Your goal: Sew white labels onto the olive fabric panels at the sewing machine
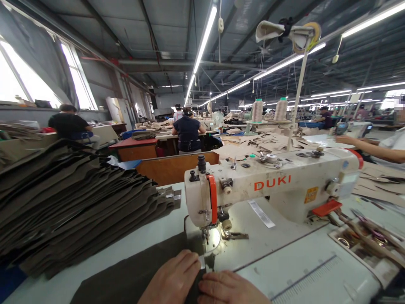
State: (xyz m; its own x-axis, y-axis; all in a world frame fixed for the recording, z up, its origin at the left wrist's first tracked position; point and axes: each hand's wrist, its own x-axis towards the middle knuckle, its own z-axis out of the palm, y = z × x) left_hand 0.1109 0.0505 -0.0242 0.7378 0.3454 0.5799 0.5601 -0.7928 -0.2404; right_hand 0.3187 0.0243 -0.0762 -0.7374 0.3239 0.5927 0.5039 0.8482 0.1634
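Observation:
A dark grey-brown fabric piece point(126, 270) lies on the sewing table just in front of the white sewing machine point(240, 179). My left hand point(174, 276) is closed on the fabric near its right edge, and a small white label point(203, 261) shows at its fingertips. Beside it, my right hand point(229, 289) has its fingers curled and pressed onto the same edge; the thumb is hidden. Both hands are close to the lit needle area point(210, 238), on the near side of the presser foot. The fabric's far corner reaches the machine bed.
A tall stack of dark fabric pieces point(79, 202) stands at the left. On the right, a tray point(363, 261) holds scissors and small tools. A white label strip point(261, 214) lies on the machine bed. A co-worker's arm point(370, 147) reaches in at the far right; other people sit beyond.

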